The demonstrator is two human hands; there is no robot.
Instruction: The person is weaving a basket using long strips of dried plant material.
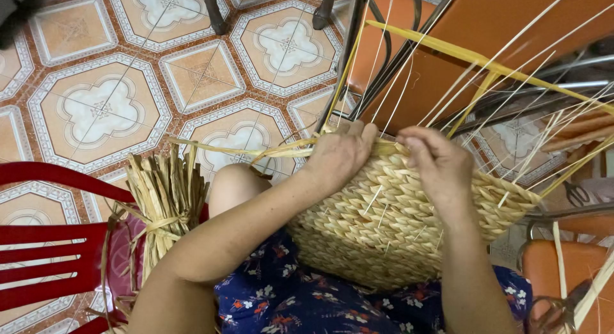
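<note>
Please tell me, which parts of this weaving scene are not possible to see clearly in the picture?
- Head view: the fingertips of the left hand and right hand curl over the woven basket rim, so their grip on the strands is hidden.
- The basket's inside and bottom are hidden by its own wall and the lap.
- The straw bundle lower end is blocked by the left forearm.
- The red chair is cut by the left edge.
</note>
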